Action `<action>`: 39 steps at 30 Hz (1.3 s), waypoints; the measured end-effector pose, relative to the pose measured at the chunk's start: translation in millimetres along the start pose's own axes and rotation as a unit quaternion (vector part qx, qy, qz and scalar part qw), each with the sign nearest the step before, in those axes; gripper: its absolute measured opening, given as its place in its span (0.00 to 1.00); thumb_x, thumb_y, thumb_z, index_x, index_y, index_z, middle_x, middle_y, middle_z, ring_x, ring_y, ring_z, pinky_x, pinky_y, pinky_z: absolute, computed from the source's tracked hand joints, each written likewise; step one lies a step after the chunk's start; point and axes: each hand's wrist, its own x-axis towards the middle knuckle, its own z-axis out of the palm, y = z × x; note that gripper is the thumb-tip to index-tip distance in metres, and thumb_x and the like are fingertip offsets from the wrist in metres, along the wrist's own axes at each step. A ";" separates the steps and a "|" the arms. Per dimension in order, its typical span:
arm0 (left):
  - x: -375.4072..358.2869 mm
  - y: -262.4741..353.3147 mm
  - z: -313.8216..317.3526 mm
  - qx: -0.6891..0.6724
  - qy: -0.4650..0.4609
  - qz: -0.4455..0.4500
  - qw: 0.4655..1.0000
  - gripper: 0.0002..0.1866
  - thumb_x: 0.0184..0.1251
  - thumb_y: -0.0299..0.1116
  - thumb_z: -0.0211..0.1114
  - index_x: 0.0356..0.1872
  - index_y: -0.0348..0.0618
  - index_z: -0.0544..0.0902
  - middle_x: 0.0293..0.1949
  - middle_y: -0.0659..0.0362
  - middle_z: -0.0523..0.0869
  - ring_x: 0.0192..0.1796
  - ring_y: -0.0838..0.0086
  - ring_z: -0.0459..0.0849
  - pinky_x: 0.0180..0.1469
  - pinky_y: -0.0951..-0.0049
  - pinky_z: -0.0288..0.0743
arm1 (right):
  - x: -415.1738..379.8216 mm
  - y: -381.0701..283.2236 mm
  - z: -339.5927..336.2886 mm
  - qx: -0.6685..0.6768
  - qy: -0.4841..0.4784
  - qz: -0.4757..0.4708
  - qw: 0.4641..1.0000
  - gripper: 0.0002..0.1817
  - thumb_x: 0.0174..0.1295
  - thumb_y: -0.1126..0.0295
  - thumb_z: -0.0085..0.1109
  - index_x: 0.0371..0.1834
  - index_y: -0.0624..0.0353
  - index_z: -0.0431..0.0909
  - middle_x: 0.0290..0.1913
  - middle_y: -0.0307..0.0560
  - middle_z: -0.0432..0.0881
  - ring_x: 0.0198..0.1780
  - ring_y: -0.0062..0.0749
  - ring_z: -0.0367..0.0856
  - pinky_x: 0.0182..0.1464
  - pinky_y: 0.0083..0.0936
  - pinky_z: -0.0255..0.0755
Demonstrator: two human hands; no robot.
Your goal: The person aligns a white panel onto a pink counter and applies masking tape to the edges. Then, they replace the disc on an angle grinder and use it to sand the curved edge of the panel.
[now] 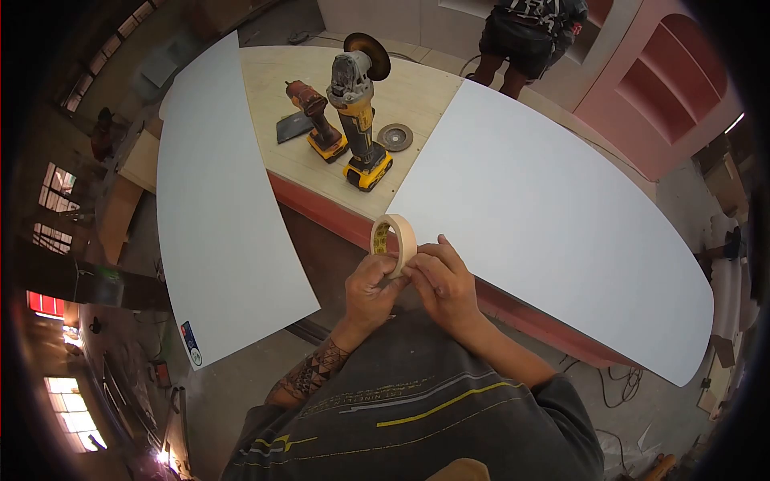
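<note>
A roll of beige masking tape (394, 237) is held upright in front of my chest, just off the near edge of the workbench. My left hand (370, 289) grips the roll from below. My right hand (442, 282) has its fingertips pinched on the roll's outer edge, beside the left thumb. Whether a tape end is lifted I cannot tell.
Two white panels (224, 208) (553, 216) lie left and right on a wooden bench (417, 88). Between them stand a yellow angle grinder (357, 112), a red power tool (317, 120), a loose grinding disc (395, 137) and a dark flat piece (293, 126). Another person (525, 36) stands beyond the bench.
</note>
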 end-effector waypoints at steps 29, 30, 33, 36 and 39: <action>9.8 5.6 10.2 0.046 -0.050 -0.002 0.998 0.12 0.66 0.24 0.79 0.49 0.37 0.90 0.44 0.52 0.92 0.46 0.63 0.92 0.49 0.66 0.85 | -15.2 13.7 4.6 0.019 0.051 0.141 0.989 0.06 0.68 0.73 0.73 0.44 0.59 0.86 0.44 0.47 0.91 0.44 0.44 0.91 0.79 0.62 0.66; 8.8 3.4 10.3 0.048 -0.046 0.001 0.998 0.12 0.66 0.24 0.79 0.49 0.37 0.90 0.44 0.52 0.92 0.46 0.63 0.92 0.49 0.66 0.85 | -16.6 14.6 4.1 0.021 0.051 0.136 0.989 0.06 0.68 0.73 0.73 0.44 0.59 0.86 0.44 0.47 0.91 0.44 0.44 0.91 0.79 0.62 0.66; 6.2 -1.7 10.8 0.096 -0.042 0.037 0.994 0.13 0.66 0.26 0.79 0.49 0.39 0.89 0.45 0.54 0.92 0.50 0.56 0.91 0.52 0.59 0.84 | -18.0 16.8 2.4 0.051 0.053 0.178 0.981 0.06 0.67 0.73 0.72 0.43 0.61 0.85 0.44 0.50 0.90 0.42 0.47 0.91 0.67 0.53 0.79; 5.8 0.1 7.3 0.100 -0.058 0.047 0.992 0.14 0.65 0.25 0.79 0.50 0.38 0.89 0.48 0.53 0.93 0.53 0.54 0.90 0.55 0.56 0.84 | -12.2 14.8 -1.0 0.034 0.024 0.245 0.969 0.07 0.68 0.71 0.71 0.41 0.62 0.84 0.39 0.52 0.89 0.40 0.48 0.90 0.49 0.45 0.84; 2.7 -2.3 3.5 0.108 -0.076 0.028 0.991 0.14 0.65 0.25 0.79 0.51 0.38 0.89 0.49 0.51 0.93 0.54 0.54 0.90 0.55 0.56 0.84 | -9.2 17.2 0.7 -0.012 -0.019 0.237 0.971 0.09 0.69 0.68 0.70 0.40 0.62 0.84 0.34 0.53 0.88 0.36 0.49 0.89 0.39 0.43 0.82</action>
